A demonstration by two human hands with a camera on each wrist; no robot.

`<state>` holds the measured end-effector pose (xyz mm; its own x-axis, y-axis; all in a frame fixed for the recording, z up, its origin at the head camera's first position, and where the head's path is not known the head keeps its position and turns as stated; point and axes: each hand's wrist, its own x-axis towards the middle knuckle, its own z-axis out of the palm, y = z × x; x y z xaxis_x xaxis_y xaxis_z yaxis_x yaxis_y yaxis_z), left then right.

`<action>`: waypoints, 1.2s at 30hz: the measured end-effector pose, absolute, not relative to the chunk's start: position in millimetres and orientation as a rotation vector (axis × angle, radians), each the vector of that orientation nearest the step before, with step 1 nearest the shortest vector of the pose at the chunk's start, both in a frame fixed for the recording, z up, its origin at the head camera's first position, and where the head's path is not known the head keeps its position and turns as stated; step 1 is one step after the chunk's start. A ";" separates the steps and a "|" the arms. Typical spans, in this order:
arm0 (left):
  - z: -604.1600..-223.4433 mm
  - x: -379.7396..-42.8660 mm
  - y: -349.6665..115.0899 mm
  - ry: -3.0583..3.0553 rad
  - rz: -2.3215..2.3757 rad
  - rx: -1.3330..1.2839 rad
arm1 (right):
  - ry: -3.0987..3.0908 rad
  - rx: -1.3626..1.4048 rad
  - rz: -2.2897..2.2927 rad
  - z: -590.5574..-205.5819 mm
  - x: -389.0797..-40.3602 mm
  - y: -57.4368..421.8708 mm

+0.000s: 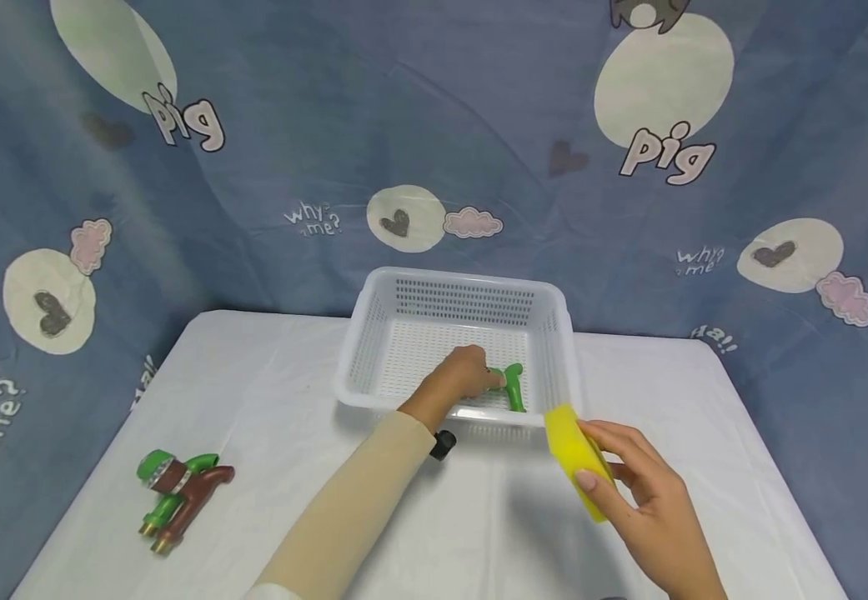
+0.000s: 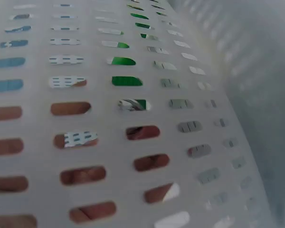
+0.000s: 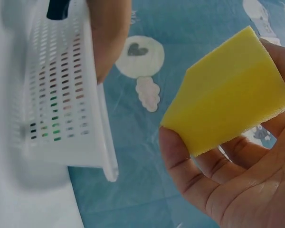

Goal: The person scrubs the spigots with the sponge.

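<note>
My left hand point(image 1: 467, 371) reaches down inside the white basket point(image 1: 358, 392), its fingers at a green tap-like fitting point(image 1: 514, 387) near the basket's front right corner. The fingers pinch one end of the fitting. In the left wrist view the slotted basket wall point(image 2: 33, 114) mostly hides the hand, with bits of green showing through the slots. My right hand point(image 1: 651, 492) holds a yellow sponge point(image 1: 572, 446) between thumb and fingers, above the table just in front of the basket's right corner. The right wrist view shows the sponge's block shape point(image 3: 228, 95) up close.
On the left of the white table point(image 1: 291, 517) lie a brown tap-like fitting point(image 1: 192, 504) and a green one point(image 1: 167, 507), both with brass-coloured ends. A round green-topped piece point(image 1: 162, 471) sits against them. Blue printed cloth point(image 1: 449, 125) hangs behind the table.
</note>
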<state>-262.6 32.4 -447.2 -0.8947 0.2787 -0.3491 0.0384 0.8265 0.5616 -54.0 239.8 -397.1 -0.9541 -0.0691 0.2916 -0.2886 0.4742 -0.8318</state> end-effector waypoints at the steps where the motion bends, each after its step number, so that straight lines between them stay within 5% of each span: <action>1: -447.5 -262.8 33.3 2.589 0.758 0.235 | -2.513 0.303 1.464 -397.2 -53.9 238.9; 13: -467.7 -254.4 53.6 2.657 0.473 0.412 | -2.545 0.258 1.423 -402.3 -36.1 231.5; 25: -445.0 -258.8 33.0 2.819 0.534 0.473 | -2.583 0.203 1.390 -398.5 -41.0 226.4; 36: -393.9 -201.4 -71.3 3.099 1.006 0.558 | -2.600 0.205 1.339 -399.2 -41.0 233.6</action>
<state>-201.4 -71.3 -393.9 -0.9301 0.2646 0.2549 0.3639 0.7594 0.5393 -41.0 233.6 -399.2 -0.9683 -0.0278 0.2481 -0.2181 0.5779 -0.7864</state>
